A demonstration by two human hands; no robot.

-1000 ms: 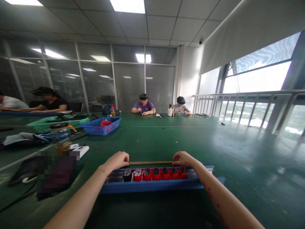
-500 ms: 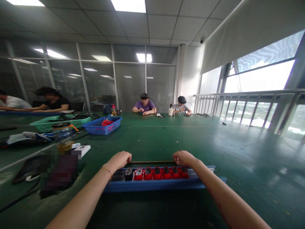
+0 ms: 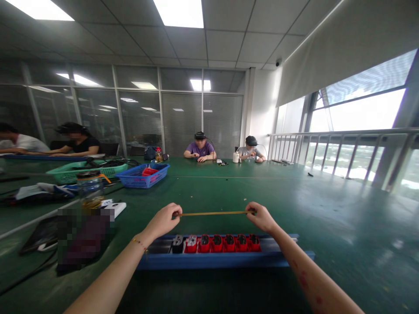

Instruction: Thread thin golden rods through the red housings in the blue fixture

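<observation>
One thin yellowish strip (image 3: pixel 212 213) is running straight from side to side, just beyond the blue tray (image 3: pixel 225 261) on the green worktop (image 3: pixel 209 189). My left hand (image 3: pixel 166 219) is pinching it at one side, my right hand (image 3: pixel 261 216) at the other, fingers (image 3: pixel 177 209) closed on it. Six red blocks (image 3: pixel 217 245) and one black block (image 3: pixel 177 245) are sitting in the tray.

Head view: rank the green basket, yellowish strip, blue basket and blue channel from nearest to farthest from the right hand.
1. Yellowish strip, held by the right hand.
2. Blue channel, on the near side.
3. Blue basket, to the left, beyond.
4. Green basket, further left.
</observation>
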